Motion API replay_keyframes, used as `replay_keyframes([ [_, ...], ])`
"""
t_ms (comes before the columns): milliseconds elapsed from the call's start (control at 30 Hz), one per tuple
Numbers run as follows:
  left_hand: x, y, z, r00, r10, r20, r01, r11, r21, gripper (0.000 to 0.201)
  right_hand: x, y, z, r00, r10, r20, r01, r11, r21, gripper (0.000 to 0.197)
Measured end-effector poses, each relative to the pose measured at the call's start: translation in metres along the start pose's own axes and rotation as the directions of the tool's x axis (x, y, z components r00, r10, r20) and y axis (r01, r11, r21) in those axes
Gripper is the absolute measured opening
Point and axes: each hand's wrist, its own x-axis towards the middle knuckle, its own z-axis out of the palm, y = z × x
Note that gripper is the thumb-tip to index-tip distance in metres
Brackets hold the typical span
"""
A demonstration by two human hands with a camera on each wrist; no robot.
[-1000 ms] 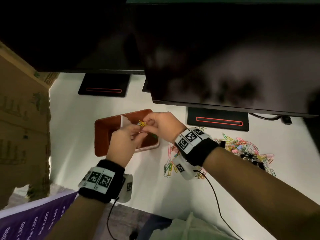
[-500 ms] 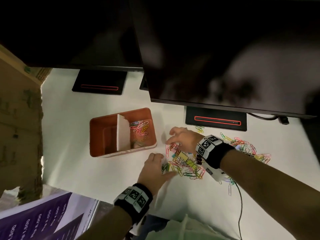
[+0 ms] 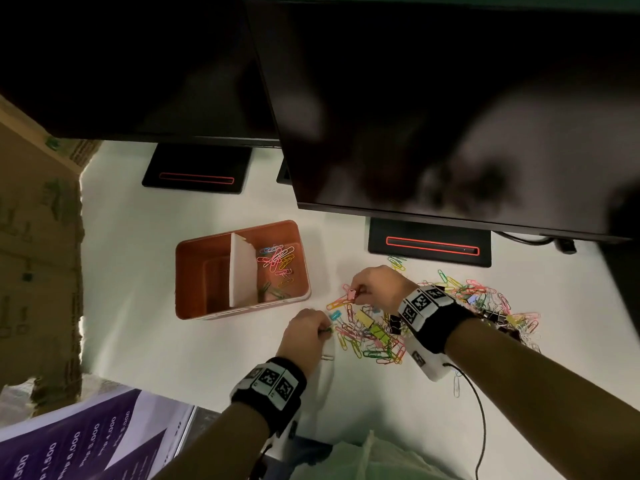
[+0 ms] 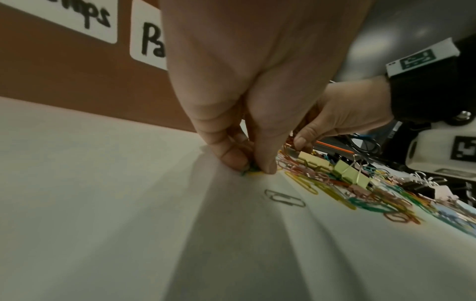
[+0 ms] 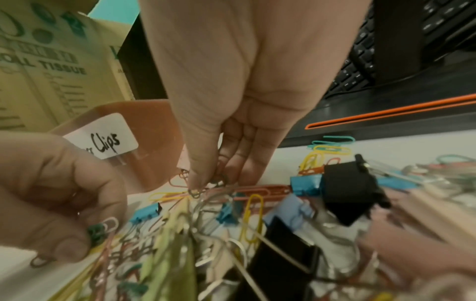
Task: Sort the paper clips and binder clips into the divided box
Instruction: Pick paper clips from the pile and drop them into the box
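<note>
The orange divided box (image 3: 194,271) stands left of my hands, with a white divider (image 3: 240,271). Coloured paper clips (image 3: 277,261) lie in its right compartment; the left one shows none. A pile of paper clips and binder clips (image 3: 374,336) is spread on the white table. At the pile's left edge my left hand (image 3: 325,330) pinches a few green and yellow paper clips (image 4: 253,172) against the table. My right hand (image 3: 355,294) pinches a small pink clip (image 3: 352,295) at the pile's far edge; its kind is unclear. Yellow binder clips (image 4: 314,163) lie between the hands.
Two dark monitors hang over the table, their stands (image 3: 429,242) (image 3: 197,173) behind the box and the pile. More clips (image 3: 485,299) spread to the right behind my right wrist. A lone silver paper clip (image 4: 284,198) lies near my left hand. A cardboard carton (image 3: 38,254) stands at the left.
Both hands left the box, where they held a yellow clip, and came down to the pile. Fingers that lay flat half a second ago now pinch clips.
</note>
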Motion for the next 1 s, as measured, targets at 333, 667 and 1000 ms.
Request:
replay_keyframes([
  [333, -0.001, -0.001, 0.003, 0.995, 0.098, 0.009, -0.099, 0.987, 0.128, 0.007, -0.016, 0.008, 0.001, 0.990, 0.039, -0.137, -0.005, 0.972, 0.236, 0.040],
  [667, -0.002, -0.005, 0.005, 0.979, 0.181, 0.090, -0.198, 0.947, 0.254, 0.018, -0.024, 0.001, -0.006, 0.981, 0.022, -0.194, 0.026, 0.970, 0.240, 0.041],
  [1000, -0.024, 0.021, -0.102, 0.888, 0.271, -0.371, -0.293, 0.956, -0.003, 0.009, -0.006, -0.081, -0.043, 0.848, -0.270, -0.455, 0.374, 0.914, 0.156, 0.026],
])
